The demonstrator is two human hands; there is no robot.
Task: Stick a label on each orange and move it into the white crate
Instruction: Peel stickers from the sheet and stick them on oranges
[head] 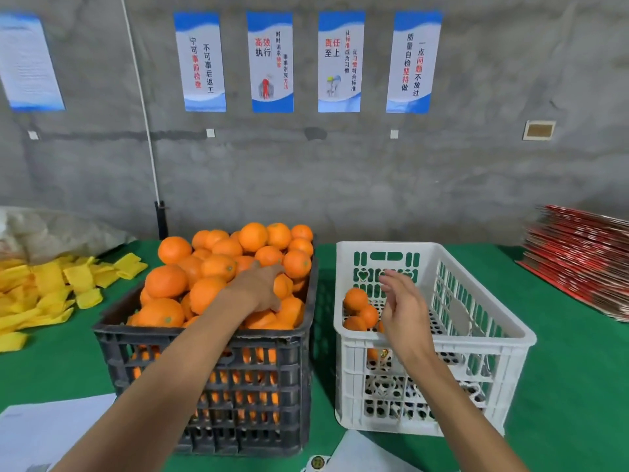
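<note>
Green cloth covers the table [561, 386] under a grey concrete wall hung with blue-and-white posters [270, 61]. On it a dark crate [211, 386] heaped with oranges sits just left of the white crate [442, 345], which holds only a few oranges [360, 310] in its far left corner. The left hand [260, 289] lies palm-down on the heap, fingers curled over an orange [284, 287] directly beneath them; whether it is truly gripped I cannot tell. The right hand [403, 310] hovers over the white crate, fingers loosely spread, holding nothing visible. A label sheet [318, 462] peeks in at the bottom edge, nearer the right hand. The chosen orange lies under the left fingertips, so that hand looks best placed to lift it, with the white crate to its right.
</note>
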